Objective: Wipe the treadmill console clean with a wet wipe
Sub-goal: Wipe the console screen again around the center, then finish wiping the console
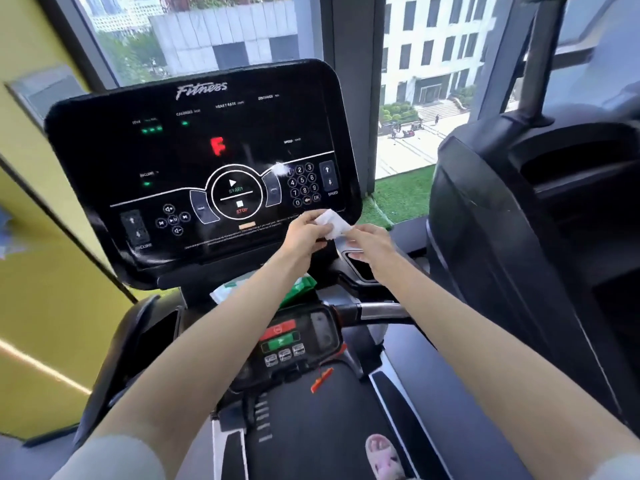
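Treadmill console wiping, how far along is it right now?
Early. Done: a wet wipe is out of the green pack on the ledge below. In hand: left hand and right hand hold it together, apparently unfolding it. Left: the console itself; the wipe isn't pressed to it.

Gym: treadmill console point(201, 161), neighbouring machine point(519, 237)

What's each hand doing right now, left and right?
Left hand: closed, pinching the wet wipe.
Right hand: fingertips closed on the same wet wipe's other edge.
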